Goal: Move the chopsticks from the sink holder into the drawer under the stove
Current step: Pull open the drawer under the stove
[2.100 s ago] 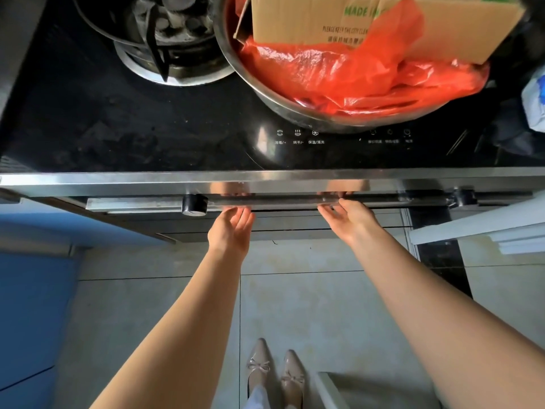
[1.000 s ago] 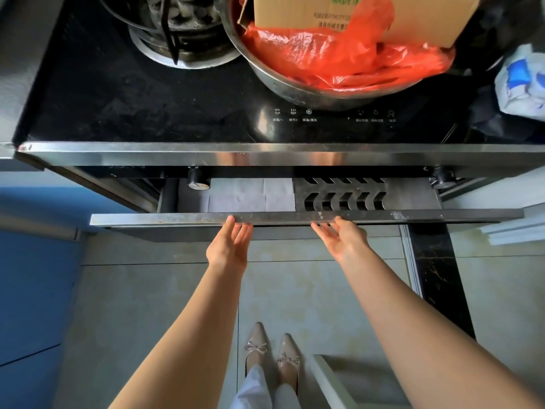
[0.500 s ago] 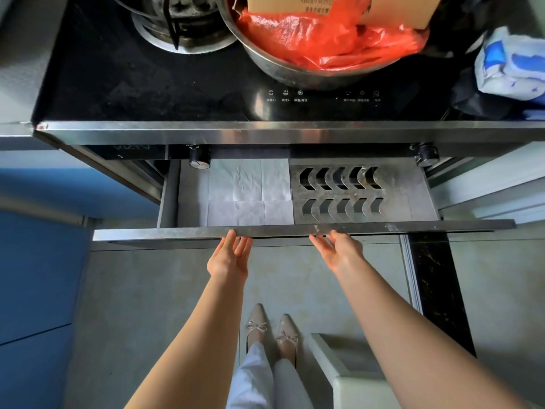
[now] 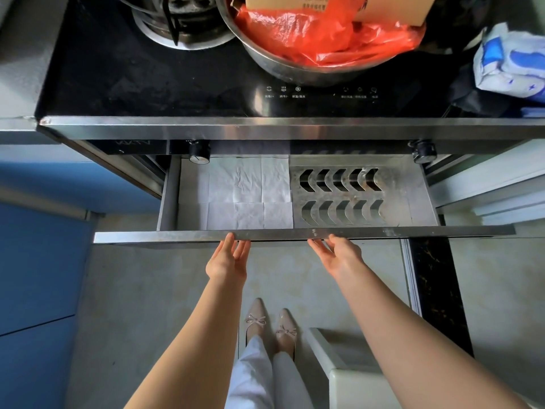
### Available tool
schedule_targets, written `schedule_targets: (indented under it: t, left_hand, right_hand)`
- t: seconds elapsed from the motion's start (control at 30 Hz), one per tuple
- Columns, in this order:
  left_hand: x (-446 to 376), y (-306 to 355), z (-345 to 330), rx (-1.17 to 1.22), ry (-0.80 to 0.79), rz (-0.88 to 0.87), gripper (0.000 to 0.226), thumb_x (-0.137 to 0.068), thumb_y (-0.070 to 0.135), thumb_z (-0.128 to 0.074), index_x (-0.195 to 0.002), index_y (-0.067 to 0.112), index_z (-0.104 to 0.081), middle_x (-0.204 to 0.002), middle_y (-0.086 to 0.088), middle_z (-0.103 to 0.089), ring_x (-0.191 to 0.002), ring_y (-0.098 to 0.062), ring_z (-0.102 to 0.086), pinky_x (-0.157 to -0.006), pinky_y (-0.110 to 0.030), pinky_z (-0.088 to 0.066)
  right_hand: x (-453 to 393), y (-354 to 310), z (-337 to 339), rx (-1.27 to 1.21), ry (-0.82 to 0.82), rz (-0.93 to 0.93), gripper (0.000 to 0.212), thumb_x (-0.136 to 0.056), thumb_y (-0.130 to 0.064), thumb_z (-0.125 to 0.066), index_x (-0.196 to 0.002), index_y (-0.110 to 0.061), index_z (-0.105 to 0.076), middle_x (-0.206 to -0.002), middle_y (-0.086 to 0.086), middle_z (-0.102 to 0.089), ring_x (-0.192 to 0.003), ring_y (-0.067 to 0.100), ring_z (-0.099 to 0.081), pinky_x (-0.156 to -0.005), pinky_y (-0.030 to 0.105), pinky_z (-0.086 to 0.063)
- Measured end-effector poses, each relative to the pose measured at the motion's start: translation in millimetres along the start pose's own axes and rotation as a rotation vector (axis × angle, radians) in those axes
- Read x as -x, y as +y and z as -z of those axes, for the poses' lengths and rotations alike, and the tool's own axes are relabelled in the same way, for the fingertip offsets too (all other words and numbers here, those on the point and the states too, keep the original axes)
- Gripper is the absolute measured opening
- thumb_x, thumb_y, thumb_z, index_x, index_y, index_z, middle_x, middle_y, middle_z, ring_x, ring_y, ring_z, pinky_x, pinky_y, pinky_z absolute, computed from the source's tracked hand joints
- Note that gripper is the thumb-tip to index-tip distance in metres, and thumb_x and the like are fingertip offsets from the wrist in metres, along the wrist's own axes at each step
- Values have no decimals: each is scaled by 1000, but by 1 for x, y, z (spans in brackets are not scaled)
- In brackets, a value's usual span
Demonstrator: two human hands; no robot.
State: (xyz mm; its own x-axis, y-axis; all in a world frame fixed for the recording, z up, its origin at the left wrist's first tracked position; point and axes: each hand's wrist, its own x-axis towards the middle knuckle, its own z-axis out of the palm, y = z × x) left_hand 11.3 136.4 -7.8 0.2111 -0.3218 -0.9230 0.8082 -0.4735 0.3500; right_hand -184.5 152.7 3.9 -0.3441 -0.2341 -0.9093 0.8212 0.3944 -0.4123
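Note:
The drawer (image 4: pixel 147 236) under the black stove (image 4: pixel 147 69) stands pulled out. Its floor shows white paper liner (image 4: pixel 247 196) on the left and a slotted metal plate (image 4: pixel 339 196) on the right. No chopsticks and no sink holder are in view. My left hand (image 4: pixel 228 261) is palm up, fingers straight, with the tips touching the underside of the drawer's front lip. My right hand (image 4: pixel 339 256) does the same a little to the right. Neither hand holds anything.
On the stove sit a gas burner (image 4: pixel 177 22) and a steel bowl (image 4: pixel 280 63) with a red plastic bag (image 4: pixel 324 33) and a cardboard box (image 4: pixel 389 10). A blue-and-white bag (image 4: pixel 513 63) lies at the right. Blue cabinets (image 4: pixel 35 261) stand left; a white box (image 4: pixel 348 379) stands on the floor near my feet.
The drawer has slid out from shut to well open, with both hands at its front lip moving back toward me. The liner and slotted plate have come into view.

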Motion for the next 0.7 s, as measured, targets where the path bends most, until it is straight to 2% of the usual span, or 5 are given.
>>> schedule_targets:
  t: [0.2, 0.3, 0.37, 0.53, 0.7]
  left_hand:
    - [7, 1, -5, 36, 0, 55, 45, -93, 1, -60, -136, -6, -48, -140, -21, -54, -126, -36, -56, -105, -43, -49]
    - [14, 1, -9, 16, -6, 72, 40, -96, 6, -58, -133, -4, -49, -145, -17, -50, -129, -35, -53, -109, -41, -46]
    - [22, 3, -10, -4, -9, 82, 39, -96, 9, -58, -133, -2, -49, -148, -15, -48, -130, -35, -52, -107, -41, -47]
    - [54, 13, -8, -35, -23, 74, 33, -96, 5, -56, -128, -3, -51, -145, -17, -50, -125, -37, -56, -93, -41, -51]
    - [101, 30, 8, -68, -104, -39, 25, -101, 6, -46, -125, 1, -51, -139, -18, -54, -119, -38, -59, -97, -41, -51]
  right_hand:
    - [1, -7, 1, -19, -2, -27, 10, -92, 7, -49, -101, 3, -52, -113, 23, -49, -73, 31, -54, -91, 55, -50]
    - [5, -11, 2, 4, -14, -46, 25, -92, 2, -54, -117, 2, -51, -101, 19, -52, -76, 26, -54, -92, 53, -50]
    - [15, -14, 1, 35, -26, -62, 34, -92, -2, -55, -125, 2, -48, -108, 20, -52, -76, 27, -54, -93, 51, -50]
    - [49, -18, -1, 106, -74, -104, 47, -96, -11, -50, -138, 2, -35, -135, 25, -47, -120, 40, -51, -98, 48, -46]
    - [101, -13, -6, 263, -181, -49, 39, -99, -12, -41, -135, 4, -38, -138, 25, -47, -125, 39, -49, -102, 45, -42]
